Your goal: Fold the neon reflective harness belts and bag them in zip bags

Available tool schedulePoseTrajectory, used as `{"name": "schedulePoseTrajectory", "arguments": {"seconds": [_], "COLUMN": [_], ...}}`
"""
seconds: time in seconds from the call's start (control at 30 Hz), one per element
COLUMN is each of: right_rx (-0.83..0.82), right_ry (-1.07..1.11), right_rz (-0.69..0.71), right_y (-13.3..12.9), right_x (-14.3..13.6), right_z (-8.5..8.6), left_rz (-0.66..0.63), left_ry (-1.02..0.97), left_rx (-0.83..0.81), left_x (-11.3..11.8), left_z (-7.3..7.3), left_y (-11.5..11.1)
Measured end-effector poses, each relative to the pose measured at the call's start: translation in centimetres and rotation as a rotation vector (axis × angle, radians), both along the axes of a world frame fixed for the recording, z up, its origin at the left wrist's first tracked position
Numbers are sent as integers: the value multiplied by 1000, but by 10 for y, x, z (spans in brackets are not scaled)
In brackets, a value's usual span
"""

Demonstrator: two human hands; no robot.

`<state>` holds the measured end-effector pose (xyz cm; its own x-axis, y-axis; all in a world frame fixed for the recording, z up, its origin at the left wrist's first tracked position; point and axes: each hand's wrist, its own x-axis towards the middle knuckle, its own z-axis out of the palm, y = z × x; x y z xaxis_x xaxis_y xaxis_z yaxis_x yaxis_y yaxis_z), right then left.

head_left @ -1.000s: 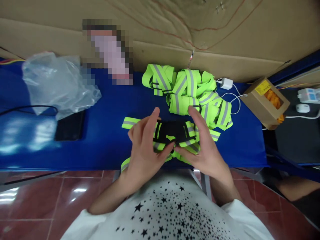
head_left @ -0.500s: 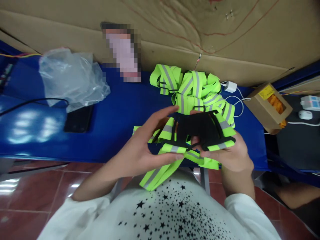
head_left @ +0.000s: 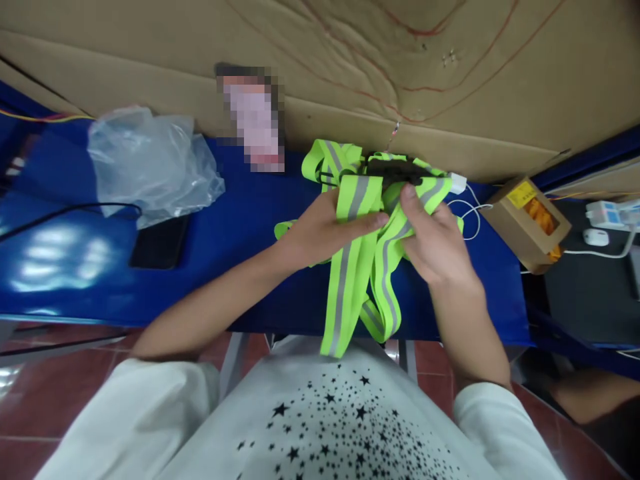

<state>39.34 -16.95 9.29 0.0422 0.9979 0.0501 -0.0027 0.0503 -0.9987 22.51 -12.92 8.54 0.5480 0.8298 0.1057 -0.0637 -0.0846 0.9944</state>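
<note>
My left hand is closed round a neon yellow-green strap with a grey stripe, its thumb lying across the front. Another part of the same harness is pinched in my right hand, beside the left. A black panel of the harness shows beyond my fingertips. Long loops of strap hang down over the table's front edge. Behind my hands lies a pile of similar straps, partly hidden.
On the blue table are a clear plastic bag, a dark phone under it, a white charger with cable, and a cardboard box. Another person's arm shows at lower right.
Both hands have moved away from my body and now grip straps. The black panel has tilted and shifted toward the back. The straps hang longer in front.
</note>
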Motion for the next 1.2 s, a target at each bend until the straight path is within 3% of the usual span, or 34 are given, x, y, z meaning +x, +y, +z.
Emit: {"name": "schedulePoseTrajectory", "arguments": {"seconds": [0.07, 0.17, 0.27, 0.43, 0.53, 0.7, 0.8, 0.97, 1.07, 1.2], "right_rx": [-75, -74, -70, 93, 163, 128, 166, 242, 133, -97], "right_ry": [8, -38, -137, -451, -480, -590, -567, -425, -282, -169], "right_rz": [-12, -19, 13, 30, 68, 328, 291, 101, 7, 67], "right_y": [2, 2, 3, 10, 12, 11, 11, 8, 4, 0], "right_x": [0, 0, 1, 17, 33, 48, 47, 41, 32, 14], "right_z": [-17, -29, -29, -26, -18, 6, 11, -3, -20, -38], "left_rz": [31, -3, -91, -164, -270, -408, -381, -353, -253, -166], "left_ry": [-8, -49, -78, -124, -112, -45, -49, -130, -100, -46], "left_rx": [-55, -118, -187, -261, -288, -335, -411, -566, -456, -270], "left_x": [1, 3, 4, 6, 5, 6, 8, 6, 4, 4], "left_z": [-17, -33, -42, -54, -54, -49, -49, -44, -39, -43], "left_y": [7, 12, 12, 10, 10, 7, 4, 5, 9, 13]}}
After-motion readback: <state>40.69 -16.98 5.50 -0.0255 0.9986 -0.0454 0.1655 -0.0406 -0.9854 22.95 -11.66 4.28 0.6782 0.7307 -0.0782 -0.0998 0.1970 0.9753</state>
